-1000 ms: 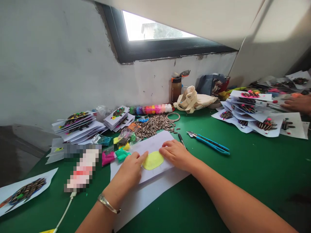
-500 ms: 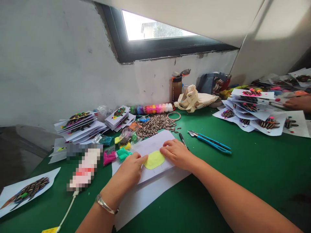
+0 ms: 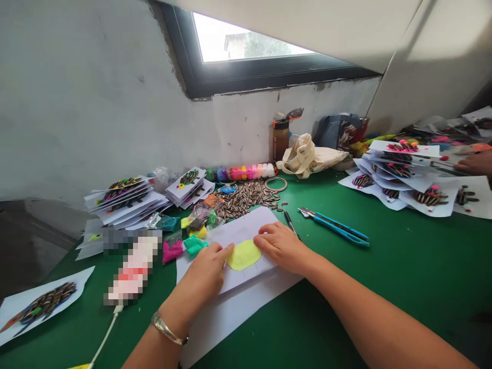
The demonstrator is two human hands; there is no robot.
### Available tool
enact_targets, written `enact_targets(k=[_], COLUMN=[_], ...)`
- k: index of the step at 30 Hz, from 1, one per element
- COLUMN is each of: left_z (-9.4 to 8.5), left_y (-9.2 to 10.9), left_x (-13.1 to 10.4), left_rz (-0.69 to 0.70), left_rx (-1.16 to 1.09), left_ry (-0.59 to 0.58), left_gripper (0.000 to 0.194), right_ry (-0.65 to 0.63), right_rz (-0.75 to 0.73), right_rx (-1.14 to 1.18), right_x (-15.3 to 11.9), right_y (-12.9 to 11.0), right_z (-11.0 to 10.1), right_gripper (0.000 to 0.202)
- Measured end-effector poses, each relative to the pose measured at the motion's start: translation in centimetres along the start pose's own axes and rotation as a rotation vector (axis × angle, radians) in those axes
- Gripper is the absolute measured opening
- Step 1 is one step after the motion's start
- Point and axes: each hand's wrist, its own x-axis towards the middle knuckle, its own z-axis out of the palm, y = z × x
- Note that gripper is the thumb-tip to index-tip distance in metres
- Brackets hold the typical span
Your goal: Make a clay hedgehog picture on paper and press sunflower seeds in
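Observation:
A flat yellow oval of modelling clay (image 3: 244, 255) lies on a white sheet of paper (image 3: 246, 225), with short pencil lines below it. My left hand (image 3: 209, 269) is closed at the oval's left side, its index fingertip pressed on the clay's edge and its other fingers curled under. My right hand (image 3: 282, 246) is at the opposite edge, fingers bent and together, its fingertips touching the clay. A second white sheet (image 3: 234, 318) lies under the first. Sunflower seeds (image 3: 246, 197) are heaped just behind the paper.
Bagged coloured clay (image 3: 196, 245) sits left of the paper. A black pen (image 3: 290, 223) and a blue utility knife (image 3: 338, 228) lie to the right. Stacked seed pictures (image 3: 123, 200) stand left, others (image 3: 407, 174) right. A bottle (image 3: 281, 141) stands behind; another person's hand (image 3: 476, 163) shows far right.
The view has shifted slightly. Both hands remain at the two sides of the yellow clay, with only a very small change in the fingers.

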Motion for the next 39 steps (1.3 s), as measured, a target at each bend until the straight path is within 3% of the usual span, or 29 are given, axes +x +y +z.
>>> enact_targets(k=[7,13,19,25,39], left_z=[0.26,0.25,0.35,0.42,0.78], left_y=[0.58,0.28,0.50,0.13,-0.06], left_x=[0.18,0.14,0.24,0.32,0.49], left_rz=[-0.013,-0.016,-0.012,-0.030,-0.010], left_rx=[0.113,0.020,0.091,0.002,0.020], left_ry=[-0.023,0.020,0.011,0.038,0.023], left_gripper=[0.058,0.054,0.055,0.055,0.057], right_ry=[-0.003,-0.009,-0.012,-0.011,0.002], right_rz=[0.002,0.015,0.008,0.011,0.038], right_rx=[-0.005,0.012,0.004,-0.003,0.040], right_x=[0.02,-0.03,0.03,0.05,0.24], right_y=[-0.09,-0.24,-0.31,-0.17,0.14], right_z=[-0.13,-0.28,-0.33,-0.19,0.23], right_gripper=[0.044,0.043,0.043,0.043,0.046])
